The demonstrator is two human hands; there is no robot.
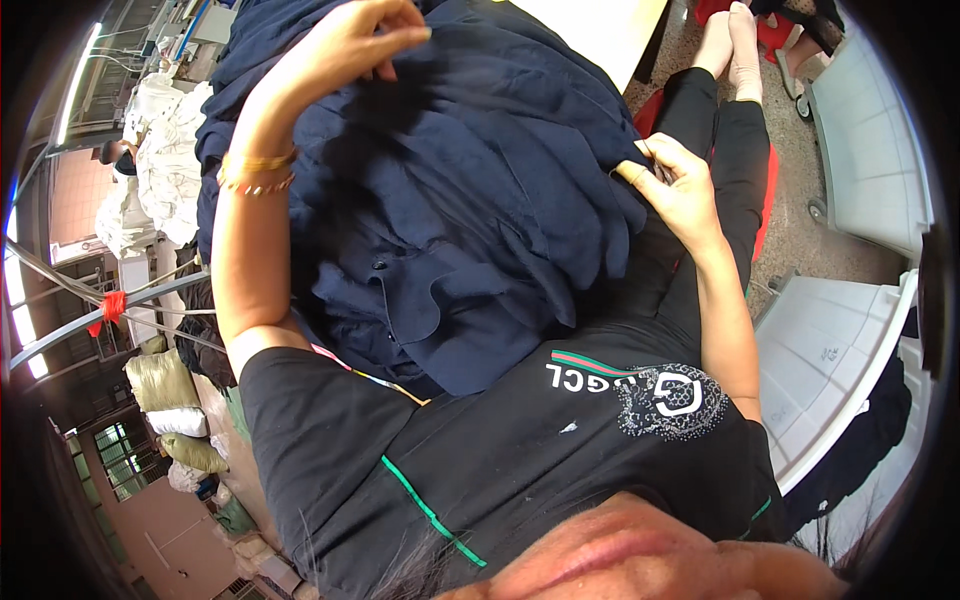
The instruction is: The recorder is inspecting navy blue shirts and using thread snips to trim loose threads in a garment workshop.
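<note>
Her left arm is raised and bent, the left hand (365,40) far out with fingers curled loosely. The right hand (672,185) sits nearer, thumb and fingertips pinched together, elbow bent.

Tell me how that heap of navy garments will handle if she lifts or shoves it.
The navy garment pile would probably flop and drape; its folds sag over her lap. Likely bulky as a whole. A shove would probably bunch it, since layers lie loose under the left hand and right hand.
</note>
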